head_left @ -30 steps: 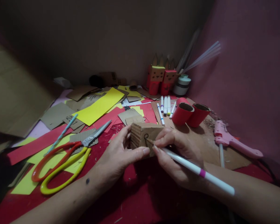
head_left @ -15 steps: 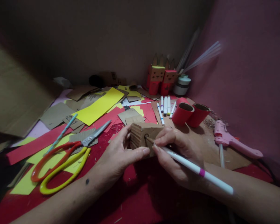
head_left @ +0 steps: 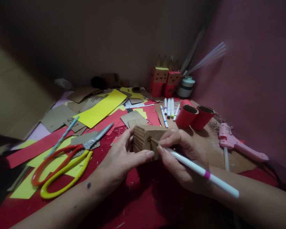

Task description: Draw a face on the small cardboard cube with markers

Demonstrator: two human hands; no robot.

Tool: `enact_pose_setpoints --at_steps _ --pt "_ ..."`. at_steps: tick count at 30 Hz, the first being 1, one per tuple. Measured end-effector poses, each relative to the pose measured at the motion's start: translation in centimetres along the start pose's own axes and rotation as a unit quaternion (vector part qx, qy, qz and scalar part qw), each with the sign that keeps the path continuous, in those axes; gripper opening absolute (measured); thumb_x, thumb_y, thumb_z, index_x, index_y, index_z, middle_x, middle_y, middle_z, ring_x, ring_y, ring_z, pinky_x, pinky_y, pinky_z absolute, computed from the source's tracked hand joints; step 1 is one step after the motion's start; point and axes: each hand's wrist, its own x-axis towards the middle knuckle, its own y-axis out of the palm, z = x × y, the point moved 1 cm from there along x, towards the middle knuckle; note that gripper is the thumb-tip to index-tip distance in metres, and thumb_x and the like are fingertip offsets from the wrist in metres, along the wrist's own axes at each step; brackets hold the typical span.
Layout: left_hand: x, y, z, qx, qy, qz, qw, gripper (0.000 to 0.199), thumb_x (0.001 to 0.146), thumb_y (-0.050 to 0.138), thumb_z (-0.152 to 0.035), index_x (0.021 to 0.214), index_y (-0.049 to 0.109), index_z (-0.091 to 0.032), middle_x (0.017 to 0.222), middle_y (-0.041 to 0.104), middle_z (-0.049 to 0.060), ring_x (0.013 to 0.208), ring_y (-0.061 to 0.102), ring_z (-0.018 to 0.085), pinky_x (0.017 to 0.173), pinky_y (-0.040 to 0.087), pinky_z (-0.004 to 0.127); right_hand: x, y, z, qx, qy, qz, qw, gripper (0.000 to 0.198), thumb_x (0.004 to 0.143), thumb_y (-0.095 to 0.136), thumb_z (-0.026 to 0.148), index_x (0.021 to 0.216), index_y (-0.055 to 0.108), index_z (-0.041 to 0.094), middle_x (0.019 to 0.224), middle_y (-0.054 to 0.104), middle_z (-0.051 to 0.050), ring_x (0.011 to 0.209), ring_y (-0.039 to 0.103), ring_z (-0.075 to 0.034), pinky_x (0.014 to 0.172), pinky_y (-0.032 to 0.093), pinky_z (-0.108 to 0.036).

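Observation:
Between thumb and fingers, my left hand [head_left: 127, 157] grips a small cardboard box [head_left: 143, 135] from its left side. A dark ring is drawn on the box face turned toward me. My right hand [head_left: 181, 156] is closed round a white marker [head_left: 193, 165] with a purple band, held like a pen. The marker's brown tip meets the cardboard at the ring. Left of my hands lie scissors [head_left: 85, 152] with one red and one yellow handle, blades pointing away to the right.
Beyond the box lie several markers [head_left: 169, 108] and red-wrapped cardboard tubes [head_left: 187, 116]. A pink glue gun [head_left: 238, 144] rests on the right. Paper and cardboard scraps, including a yellow strip [head_left: 102, 109], cover the left. Two box-headed figures [head_left: 160, 79] stand at the back beside a jar [head_left: 187, 86].
The marker tip has shifted slightly on the ring, and the ring's inside looks darker. My left hand and the box stay almost still.

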Motion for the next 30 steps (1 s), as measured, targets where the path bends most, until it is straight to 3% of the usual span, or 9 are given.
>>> enact_pose_setpoints --at_steps 30 --pt "0.13 -0.13 0.18 -0.005 0.004 -0.008 1.000 0.060 0.067 0.077 -0.006 0.122 0.062 -0.023 0.127 0.072 0.005 0.118 0.066 0.028 0.095 0.052 0.034 -0.30 -0.25 -0.33 0.003 -0.004 0.016 1.000 0.017 0.087 0.057 0.007 0.092 0.053 0.023 0.078 0.054 0.002 0.059 0.048 -0.011 0.052 0.039 -0.026"
